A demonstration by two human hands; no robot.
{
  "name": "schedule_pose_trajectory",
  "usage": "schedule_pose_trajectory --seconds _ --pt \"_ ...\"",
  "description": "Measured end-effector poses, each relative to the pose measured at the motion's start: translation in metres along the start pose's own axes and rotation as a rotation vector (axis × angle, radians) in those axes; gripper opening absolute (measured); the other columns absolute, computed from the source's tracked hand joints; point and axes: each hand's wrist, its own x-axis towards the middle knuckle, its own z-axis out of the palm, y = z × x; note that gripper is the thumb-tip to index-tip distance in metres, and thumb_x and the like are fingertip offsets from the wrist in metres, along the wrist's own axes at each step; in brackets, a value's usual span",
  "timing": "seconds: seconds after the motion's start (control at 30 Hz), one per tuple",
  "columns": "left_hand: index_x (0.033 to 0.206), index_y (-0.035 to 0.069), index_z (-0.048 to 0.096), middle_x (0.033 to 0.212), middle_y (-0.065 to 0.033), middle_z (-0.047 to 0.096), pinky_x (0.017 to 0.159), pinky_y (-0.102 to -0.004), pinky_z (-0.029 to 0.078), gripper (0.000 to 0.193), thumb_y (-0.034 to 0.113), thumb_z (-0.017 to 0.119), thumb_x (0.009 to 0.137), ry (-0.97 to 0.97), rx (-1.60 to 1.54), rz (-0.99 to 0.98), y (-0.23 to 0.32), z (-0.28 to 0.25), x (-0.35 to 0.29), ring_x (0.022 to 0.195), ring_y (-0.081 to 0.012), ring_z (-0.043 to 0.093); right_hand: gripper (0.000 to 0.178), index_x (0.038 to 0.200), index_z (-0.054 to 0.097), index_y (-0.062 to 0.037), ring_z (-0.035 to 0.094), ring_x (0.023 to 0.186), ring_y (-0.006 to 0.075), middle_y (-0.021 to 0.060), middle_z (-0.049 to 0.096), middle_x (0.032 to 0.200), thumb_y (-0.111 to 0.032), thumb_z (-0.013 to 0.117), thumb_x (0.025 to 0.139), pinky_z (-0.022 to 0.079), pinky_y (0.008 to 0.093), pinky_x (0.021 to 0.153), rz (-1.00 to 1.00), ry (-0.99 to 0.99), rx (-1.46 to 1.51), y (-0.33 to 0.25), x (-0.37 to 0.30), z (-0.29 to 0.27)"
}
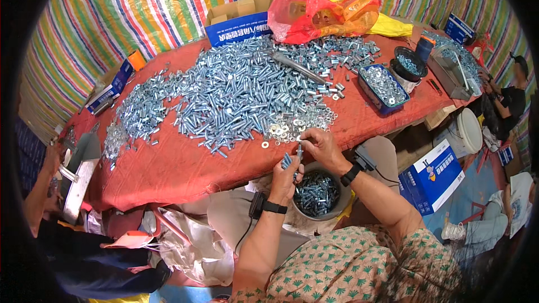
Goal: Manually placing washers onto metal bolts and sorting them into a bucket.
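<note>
Fingers curled, my left hand (283, 182) grips several metal bolts (287, 161), their ends standing up out of the grasp. Just beyond it, my right hand (320, 148) is closed in a pinch at the upper end of one of these bolts. What sits between its fingertips is too small to make out. Loose washers (292, 127) lie on the red-covered table right by the right fingertips. Below both hands a round bucket (341, 205) holds many finished-looking bolts (316, 195). A large heap of shiny metal bolts and sleeves (230, 92) spreads over the table beyond.
A blue tray of washers (383, 87) and a black bowl (408, 63) stand on the right. An open carton (238, 25) and a red plastic bag (323, 15) sit at the back. People work at both ends. A blue box (432, 177) and white bucket (466, 131) stand rightward.
</note>
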Motion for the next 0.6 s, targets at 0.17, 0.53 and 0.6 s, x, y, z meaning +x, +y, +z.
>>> schedule_pose_trajectory --seconds 0.17,0.53,0.6 --pt "0.096 0.006 0.058 0.068 -0.0036 0.059 0.043 -0.0199 0.036 0.022 0.024 0.069 0.090 0.009 -0.027 -0.021 -0.001 0.000 0.000 0.048 -0.0086 0.049 0.007 0.090 0.061 0.0013 0.061 0.073 0.0186 0.0096 0.061 0.080 -0.001 0.064 0.084 0.048 0.0314 0.065 -0.022 -0.009 0.056 0.000 -0.006 0.000" --pt "0.098 0.006 0.058 0.069 -0.0024 0.059 0.046 -0.0150 0.039 0.018 0.020 0.067 0.091 -0.146 0.179 0.044 0.013 0.000 -0.004 0.052 -0.0036 0.050 0.029 0.117 0.062 -0.0081 0.059 0.091 0.0075 -0.0013 0.061 0.100 -0.001 0.062 0.089 0.051 0.0232 0.077 0.196 -0.435 0.474 -0.001 0.006 -0.034" --pt "0.098 0.006 0.058 0.069 -0.0024 0.059 0.046 -0.0153 0.039 0.018 0.020 0.067 0.091 -0.155 0.183 0.042 0.013 -0.004 -0.003 0.052 -0.0040 0.049 0.033 0.121 0.060 -0.0089 0.059 0.091 0.0075 -0.0014 0.061 0.100 -0.002 0.062 0.089 0.051 0.0231 0.076 0.236 -0.453 0.530 -0.011 0.004 -0.033"
